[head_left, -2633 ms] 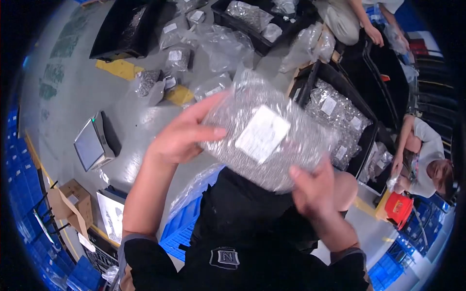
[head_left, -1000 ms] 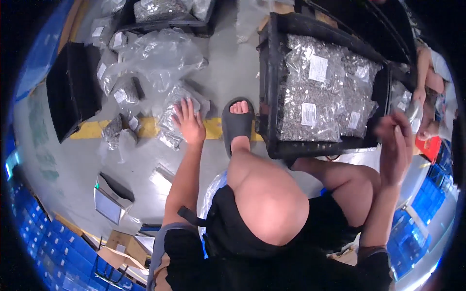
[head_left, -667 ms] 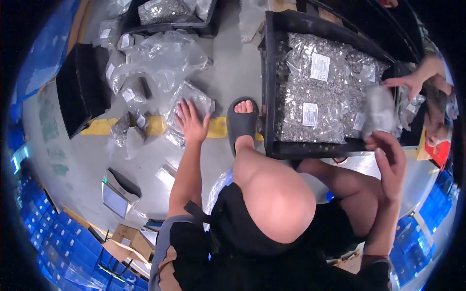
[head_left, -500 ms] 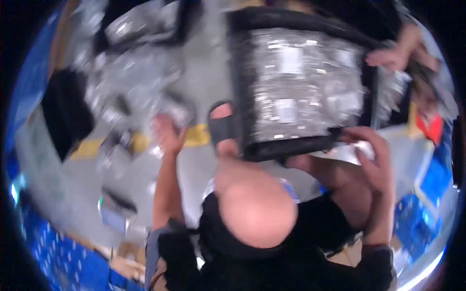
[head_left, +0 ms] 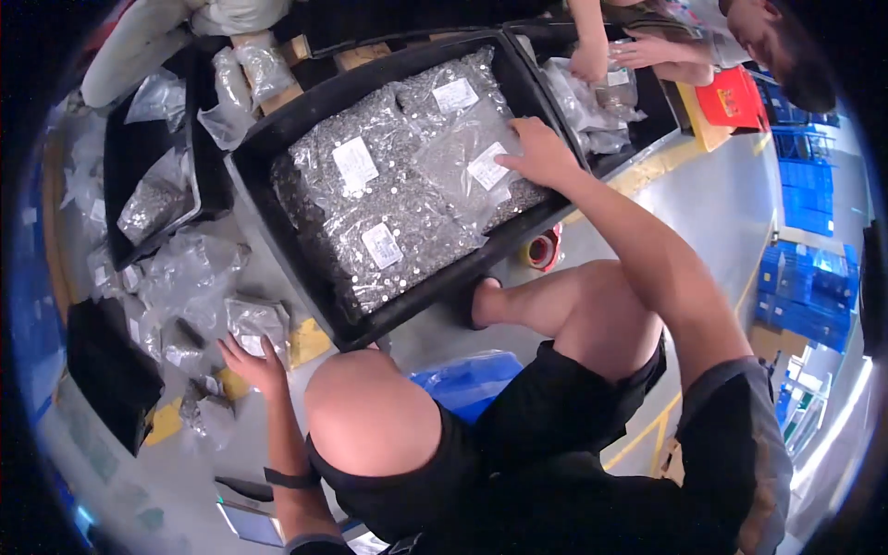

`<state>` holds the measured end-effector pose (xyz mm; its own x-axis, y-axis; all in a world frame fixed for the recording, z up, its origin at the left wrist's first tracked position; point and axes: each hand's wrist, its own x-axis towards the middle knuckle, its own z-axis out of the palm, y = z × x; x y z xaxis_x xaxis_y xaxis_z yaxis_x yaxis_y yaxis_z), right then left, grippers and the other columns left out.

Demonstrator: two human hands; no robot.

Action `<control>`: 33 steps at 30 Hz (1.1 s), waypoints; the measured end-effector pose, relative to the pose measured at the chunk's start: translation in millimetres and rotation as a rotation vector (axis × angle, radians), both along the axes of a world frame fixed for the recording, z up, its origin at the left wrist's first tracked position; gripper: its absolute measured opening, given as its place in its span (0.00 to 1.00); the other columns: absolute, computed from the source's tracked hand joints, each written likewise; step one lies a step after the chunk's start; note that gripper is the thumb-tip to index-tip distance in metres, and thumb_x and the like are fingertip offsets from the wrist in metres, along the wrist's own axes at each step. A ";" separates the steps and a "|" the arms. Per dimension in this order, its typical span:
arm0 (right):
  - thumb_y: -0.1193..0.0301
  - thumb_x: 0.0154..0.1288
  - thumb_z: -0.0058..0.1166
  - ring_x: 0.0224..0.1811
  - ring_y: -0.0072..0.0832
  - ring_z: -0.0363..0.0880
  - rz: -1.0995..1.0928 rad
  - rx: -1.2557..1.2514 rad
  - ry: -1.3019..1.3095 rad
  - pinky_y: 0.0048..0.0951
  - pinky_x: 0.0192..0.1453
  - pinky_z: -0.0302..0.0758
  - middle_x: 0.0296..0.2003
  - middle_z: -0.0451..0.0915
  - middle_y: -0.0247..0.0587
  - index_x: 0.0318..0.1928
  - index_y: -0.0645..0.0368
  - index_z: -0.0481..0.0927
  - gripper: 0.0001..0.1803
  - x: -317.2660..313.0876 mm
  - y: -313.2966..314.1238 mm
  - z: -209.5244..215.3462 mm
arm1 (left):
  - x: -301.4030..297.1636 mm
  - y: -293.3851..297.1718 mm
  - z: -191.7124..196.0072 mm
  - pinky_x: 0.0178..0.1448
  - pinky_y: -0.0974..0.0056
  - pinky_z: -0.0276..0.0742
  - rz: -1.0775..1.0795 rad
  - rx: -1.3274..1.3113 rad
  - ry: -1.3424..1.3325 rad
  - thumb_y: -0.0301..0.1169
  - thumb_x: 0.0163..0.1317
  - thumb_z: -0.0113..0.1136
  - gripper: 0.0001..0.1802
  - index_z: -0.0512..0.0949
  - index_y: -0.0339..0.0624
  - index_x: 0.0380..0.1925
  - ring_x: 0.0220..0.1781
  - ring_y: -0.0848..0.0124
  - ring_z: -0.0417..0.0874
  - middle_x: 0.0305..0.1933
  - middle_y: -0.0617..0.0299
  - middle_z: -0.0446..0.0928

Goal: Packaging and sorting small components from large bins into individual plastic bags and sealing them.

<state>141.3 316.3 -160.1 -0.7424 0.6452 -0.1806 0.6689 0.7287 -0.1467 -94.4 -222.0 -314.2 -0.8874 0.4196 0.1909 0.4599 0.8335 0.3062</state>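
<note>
Currently: right hand [head_left: 548, 159] on a labelled clear bag [head_left: 453, 157] in the black bin, left hand [head_left: 256, 366] spread beside a floor bag

The right hand is partly open, its thumb at the white label [head_left: 487, 167] and its fingers bent at the bag's far right side; whether it grips the plastic or only rests on it, I cannot tell; the left hand is open with fingers apart and has hold of nothing, just beside a silvery bag [head_left: 259, 321] on the floor; whether the fingertips touch that bag is unclear.

The labelled clear bag lies on the right side of the large black bin [head_left: 446, 286], overlapping other clear bags [head_left: 402, 222] packed with small, shiny grey pieces and marked with white labels.

Near the left hand, a yellow floor stripe [head_left: 309, 341] runs past the silvery bag; crumpled clear plastic [head_left: 190, 268] spreads above it, and a small bag of grey pieces [head_left: 205, 414] lies below; a smaller black bin [head_left: 211, 180] stands farther up, with a filled bag [head_left: 154, 201] inside.

Below the large bin are a red-and-yellow ring-shaped thing [head_left: 541, 250] and a blue plastic container [head_left: 474, 382]; beyond its right end, another person's hand [head_left: 589, 61] is at more clear bags [head_left: 597, 106], near a red box [head_left: 731, 98]; blue crates [head_left: 805, 296] stand at the far right.
</note>
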 end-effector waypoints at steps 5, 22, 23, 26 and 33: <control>0.52 0.51 0.65 0.58 0.47 0.71 -0.217 -0.247 -0.017 0.43 0.62 0.70 0.57 0.71 0.52 0.52 0.63 0.72 0.34 -23.9 6.1 -0.6 | 25.8 53.9 104.2 0.71 0.48 0.56 -0.071 0.233 0.040 0.36 0.60 0.61 0.36 0.60 0.39 0.66 0.70 0.47 0.60 0.71 0.42 0.58; 0.65 0.43 0.64 0.44 0.46 0.80 -0.063 -0.543 0.336 0.38 0.49 0.75 0.40 0.81 0.54 0.44 0.64 0.76 0.26 -13.7 -18.1 30.5 | 68.9 243.2 197.5 0.62 0.61 0.68 -0.361 0.615 -1.367 0.35 0.63 0.59 0.29 0.65 0.38 0.63 0.62 0.65 0.72 0.61 0.53 0.72; 0.65 0.44 0.64 0.44 0.47 0.80 0.032 -0.497 0.381 0.39 0.49 0.75 0.39 0.81 0.54 0.45 0.64 0.76 0.26 -9.6 -25.2 43.2 | 75.1 253.0 196.8 0.63 0.60 0.69 -0.348 0.644 -1.442 0.35 0.63 0.59 0.31 0.64 0.37 0.64 0.62 0.64 0.72 0.61 0.52 0.72; 0.66 0.47 0.64 0.40 0.45 0.79 0.255 -0.379 0.417 0.39 0.46 0.74 0.35 0.79 0.51 0.44 0.63 0.75 0.23 -22.0 -57.8 74.1 | 78.4 267.2 196.4 0.63 0.55 0.70 -0.272 0.646 -1.513 0.34 0.64 0.58 0.32 0.61 0.34 0.65 0.62 0.60 0.73 0.60 0.50 0.72; 0.65 0.53 0.64 0.33 0.30 0.74 0.310 -0.772 0.778 0.34 0.39 0.72 0.30 0.76 0.43 0.37 0.64 0.73 0.18 -65.1 -144.3 150.4 | 69.5 223.3 173.0 0.69 0.50 0.64 -0.151 1.387 -1.883 0.53 0.65 0.54 0.40 0.55 0.44 0.70 0.69 0.60 0.66 0.70 0.58 0.62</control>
